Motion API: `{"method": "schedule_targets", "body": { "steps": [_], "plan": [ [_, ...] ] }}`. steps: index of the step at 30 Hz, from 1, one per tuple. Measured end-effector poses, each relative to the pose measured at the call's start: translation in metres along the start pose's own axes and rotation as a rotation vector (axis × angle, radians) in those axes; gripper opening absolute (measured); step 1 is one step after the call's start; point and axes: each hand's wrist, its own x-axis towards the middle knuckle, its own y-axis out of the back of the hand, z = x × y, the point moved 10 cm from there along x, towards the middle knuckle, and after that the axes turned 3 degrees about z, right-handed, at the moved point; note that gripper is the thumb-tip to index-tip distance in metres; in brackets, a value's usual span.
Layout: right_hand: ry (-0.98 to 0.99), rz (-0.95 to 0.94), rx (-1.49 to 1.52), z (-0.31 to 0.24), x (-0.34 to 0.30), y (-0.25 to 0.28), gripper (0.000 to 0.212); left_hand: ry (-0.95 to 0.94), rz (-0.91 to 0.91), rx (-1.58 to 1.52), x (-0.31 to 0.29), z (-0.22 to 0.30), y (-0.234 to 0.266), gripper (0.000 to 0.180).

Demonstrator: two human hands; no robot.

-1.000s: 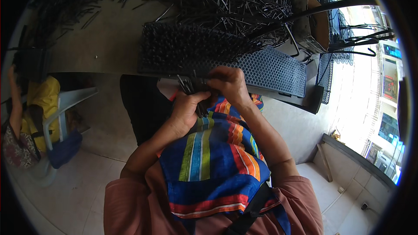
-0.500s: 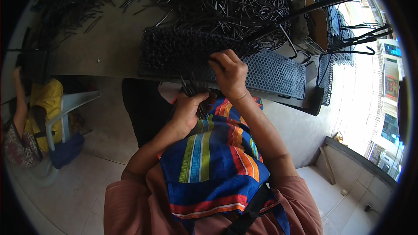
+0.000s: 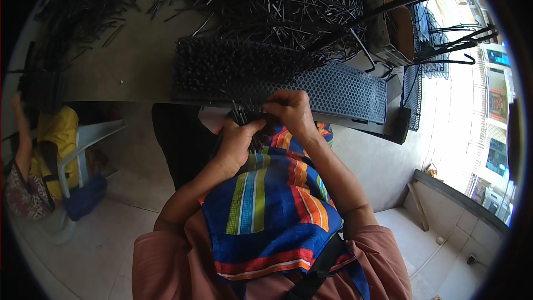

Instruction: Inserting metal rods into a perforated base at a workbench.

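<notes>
Carefully, our left hand [image 3: 236,141] pinches a small bundle of black rods [image 3: 242,115] (probably thin pins) at the perforated tray [image 3: 344,91] edge; our right hand [image 3: 291,112] curls fingers beside, so we feed singly, upright.

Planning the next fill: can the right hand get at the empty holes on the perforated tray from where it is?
Probably yes. The right hand sits at the near edge of the perforated tray, and the bare holes lie just beyond it with nothing between. The left hand holds a bundle of black pins off to the side.
</notes>
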Motion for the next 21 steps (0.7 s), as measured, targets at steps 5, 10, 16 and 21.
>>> {"method": "schedule_targets", "body": {
  "steps": [5, 10, 16, 21],
  "plan": [
    [-0.245, -0.074, 0.115, 0.004, 0.003, 0.001, 0.013, -0.021, -0.018, 0.074, 0.002, 0.0, -0.003, 0.02],
    [-0.227, -0.089, 0.135, 0.005, -0.001, 0.002, 0.008, -0.095, -0.006, 0.104, 0.005, 0.005, -0.004, 0.015],
    [0.336, 0.363, 0.171, -0.053, 0.002, 0.049, 0.008, 0.116, 0.093, -0.109, 0.004, -0.015, 0.01, 0.013],
    [0.54, 0.353, -0.083, -0.077, 0.0, 0.042, 0.013, 0.096, 0.072, -0.059, 0.003, -0.014, 0.006, 0.014]
  ]
}}
